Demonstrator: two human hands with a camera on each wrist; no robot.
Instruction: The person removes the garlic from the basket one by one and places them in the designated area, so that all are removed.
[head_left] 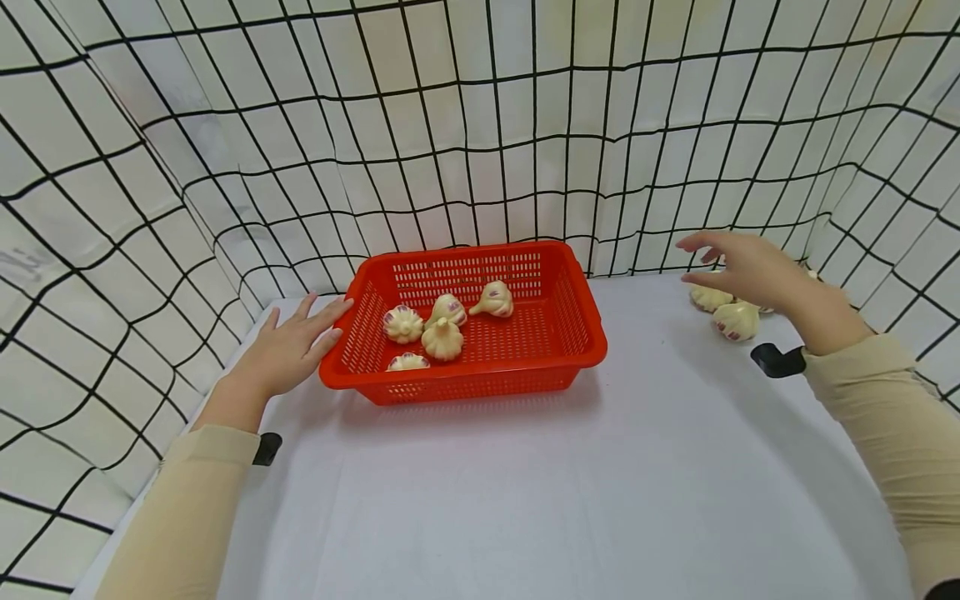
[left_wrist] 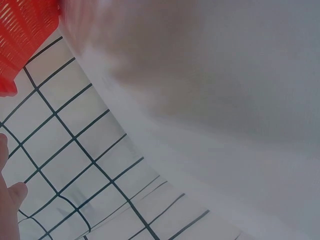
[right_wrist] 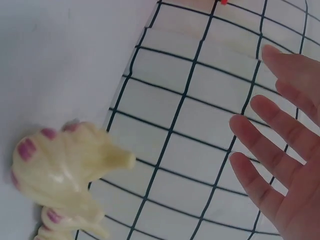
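A red plastic basket (head_left: 480,385) stands against the back netting with several garlic bulbs (head_left: 442,339) inside, toward its left half. My left hand (head_left: 288,346) lies at the basket's left rim, fingers spread and fingertips at the edge. Over at the right, my right hand (head_left: 750,267) hovers above more garlic bulbs (head_left: 737,321), its fingers apart and holding nothing. In the right wrist view, a garlic bulb (right_wrist: 60,160) with purple patches lies on the white surface, apart from the straight fingers. Part of the right-hand pile is hidden behind the hand.
Black grid netting (head_left: 480,150) over white sheeting rises at the back and both sides. A white cloth (head_left: 480,500) covers the table. Dark wrist bands (head_left: 777,361) show at both cuffs.
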